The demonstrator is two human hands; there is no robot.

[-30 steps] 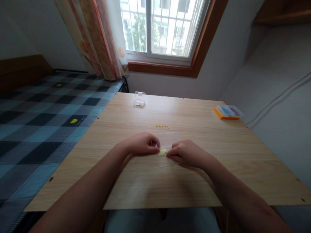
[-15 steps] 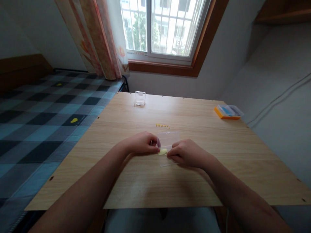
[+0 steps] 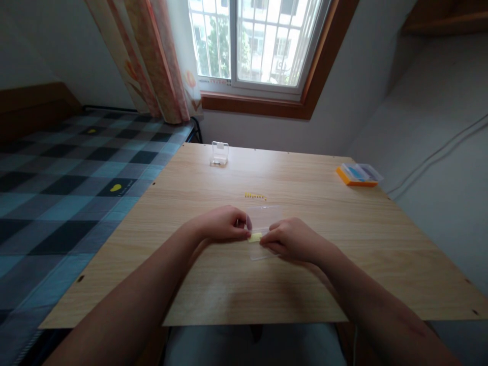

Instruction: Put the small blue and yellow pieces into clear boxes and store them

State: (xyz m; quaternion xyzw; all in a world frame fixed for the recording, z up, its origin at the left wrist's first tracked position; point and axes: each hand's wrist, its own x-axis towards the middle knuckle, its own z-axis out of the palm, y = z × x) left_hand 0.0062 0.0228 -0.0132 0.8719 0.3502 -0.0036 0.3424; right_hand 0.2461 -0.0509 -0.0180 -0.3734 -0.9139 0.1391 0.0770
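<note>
Between my hands on the table lies a clear plastic box [image 3: 264,215], its lid raised at the back. A small pale yellow piece [image 3: 255,237] sits at its left part, near the hinge line. My left hand [image 3: 231,223] is closed, thumb and fingers gripping the box's left edge beside the yellow piece. From the right, my right hand [image 3: 292,239] reaches over the box with its fingers pinched together. Its fingertips meet the right end of the yellow piece; whatever they pinch is too small to make out. A row of tiny yellow-orange pieces [image 3: 255,196] lies just beyond the box.
A small clear case [image 3: 219,154] stands with its lid up at the table's far left. An orange box with a clear lid [image 3: 357,175] is at the far right edge. The wooden table [image 3: 213,290] borders a checkered bed [image 3: 76,203] on the left.
My right fingertips have shifted very slightly left along the yellow piece. The left hand keeps its grip; the whole view has tilted a little.
</note>
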